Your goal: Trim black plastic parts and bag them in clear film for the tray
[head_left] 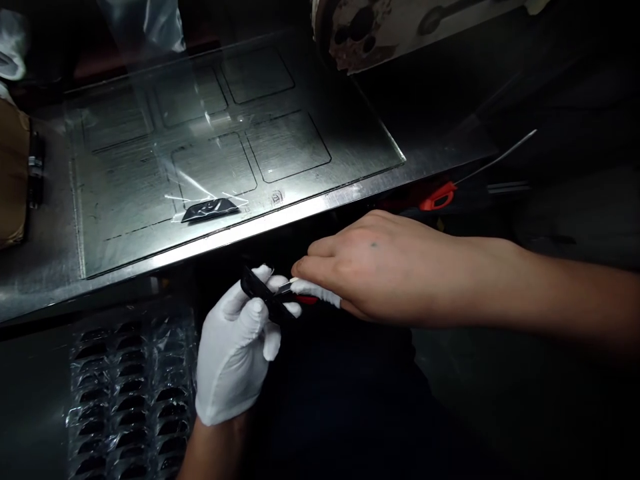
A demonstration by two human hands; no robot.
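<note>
My left hand (235,350), in a white glove, pinches a small glossy black part (260,287) below the table edge. Bare but for white covering on a finger, my right hand (380,267) is closed around a slim tool with a thin metal tip (284,288). That tip meets or nearly meets the black part; whether they touch is hard to tell. A bit of red (306,300) shows under the right fingers, and the tool's handle is mostly hidden. On the table, a similar black part (210,209) lies in clear film.
A clear sheet (295,193) covers much of the metal table (30,287). Lower left, a clear tray (113,400) holds several black parts. A red-handled tool (440,197) sticks out beyond the table edge. A cardboard box (13,173) stands left, a machine arm (370,30) above.
</note>
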